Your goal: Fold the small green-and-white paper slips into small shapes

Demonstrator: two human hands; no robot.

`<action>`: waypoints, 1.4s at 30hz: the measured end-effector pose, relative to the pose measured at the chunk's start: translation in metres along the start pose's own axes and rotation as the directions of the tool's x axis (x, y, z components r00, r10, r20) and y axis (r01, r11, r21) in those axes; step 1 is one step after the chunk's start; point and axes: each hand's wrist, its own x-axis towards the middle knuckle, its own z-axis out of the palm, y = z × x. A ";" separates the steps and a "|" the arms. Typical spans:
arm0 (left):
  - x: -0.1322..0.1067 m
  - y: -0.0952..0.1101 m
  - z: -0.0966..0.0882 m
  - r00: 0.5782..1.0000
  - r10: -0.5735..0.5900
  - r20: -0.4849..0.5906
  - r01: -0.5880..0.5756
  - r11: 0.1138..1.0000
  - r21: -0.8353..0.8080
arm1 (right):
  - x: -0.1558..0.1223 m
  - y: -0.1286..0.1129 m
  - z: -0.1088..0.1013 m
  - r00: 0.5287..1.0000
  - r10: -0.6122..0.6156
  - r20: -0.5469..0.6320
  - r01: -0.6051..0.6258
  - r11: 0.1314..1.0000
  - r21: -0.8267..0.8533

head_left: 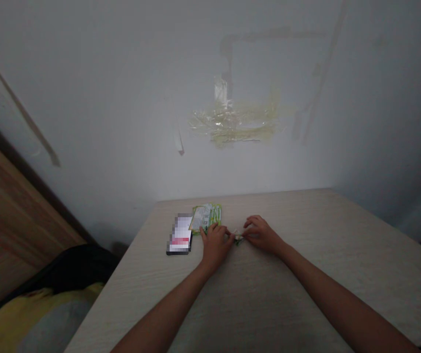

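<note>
Wood-grain table | irregular white-green piece | between left hand, right hand

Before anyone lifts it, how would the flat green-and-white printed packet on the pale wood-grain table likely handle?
The flat green-and-white printed packet looks thin, so probably light and somewhat floppy. Lying low on the pale table, it seems likelier to slide than roll or tip.

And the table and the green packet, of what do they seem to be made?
Table: probably matt wood or wood-look laminate, from the faint streaky grain. Green packet: perhaps thin plastic or coated paper, flat and printed; its finish is unclear.
</note>
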 end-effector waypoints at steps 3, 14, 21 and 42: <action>-0.001 -0.001 0.001 1.000 0.010 -0.004 -0.010 1.000 0.012 | 0.000 -0.003 -0.001 1.000 0.005 0.015 -0.005 1.000 0.008; -0.001 -0.007 0.006 0.999 0.044 0.011 -0.044 0.999 -0.003 | 0.000 -0.002 0.005 0.999 0.031 0.014 -0.031 0.999 0.013; -0.001 -0.004 0.003 0.999 0.039 0.018 -0.039 0.999 -0.006 | 0.002 -0.008 0.005 0.998 0.069 -0.001 -0.068 0.997 0.020; -0.003 -0.003 0.008 0.998 0.056 0.030 -0.060 0.991 0.121 | 0.003 -0.012 0.005 0.990 0.136 0.023 -0.137 0.990 0.041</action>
